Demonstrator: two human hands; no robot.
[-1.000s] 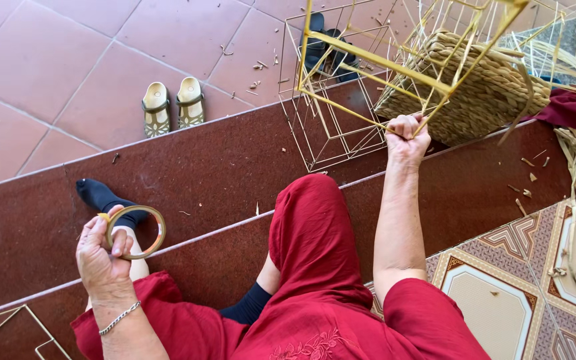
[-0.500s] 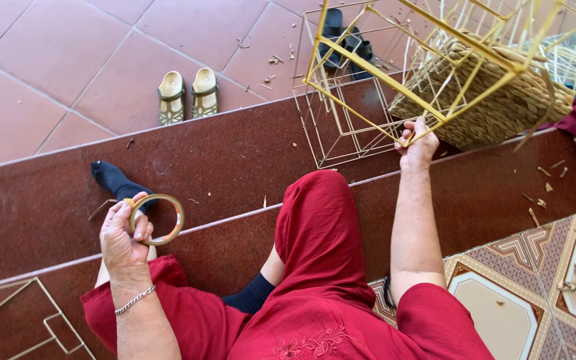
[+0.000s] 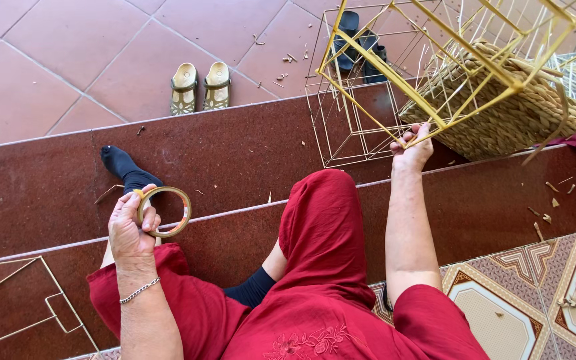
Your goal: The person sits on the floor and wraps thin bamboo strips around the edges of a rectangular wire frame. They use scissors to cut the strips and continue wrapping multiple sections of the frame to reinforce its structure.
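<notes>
Tape roll point(image 3: 163, 211), a thin tan ring, sits in my left hand point(image 3: 130, 227) at the lower left of the frame; my fingers are curled shut around its near edge, with the thumb against the outside of the ring. On that wrist hangs a silver chain bracelet point(image 3: 139, 291). My red trousers point(image 3: 315, 267) fill the bottom centre, one knee raised in the middle. Below my left arm, in the bottom left corner, a bare wire frame point(image 3: 18, 313) lies flat on the dark red step point(image 3: 235, 153). My dark-socked foot point(image 3: 125, 169) rests on that step just above the tape roll. My right hand point(image 3: 411, 148) reaches up at centre right and is closed on a bar of the yellow wire frame point(image 3: 435, 67), which is tilted in the upper right. Inside that frame sits a partly woven straw basket point(image 3: 501, 113). Farther off, on the terracotta floor tiles point(image 3: 68, 53), a pair of tan sandals point(image 3: 200, 85) stands side by side, and dark shoes point(image 3: 355, 40) show behind the yellow wires at the top.
</notes>
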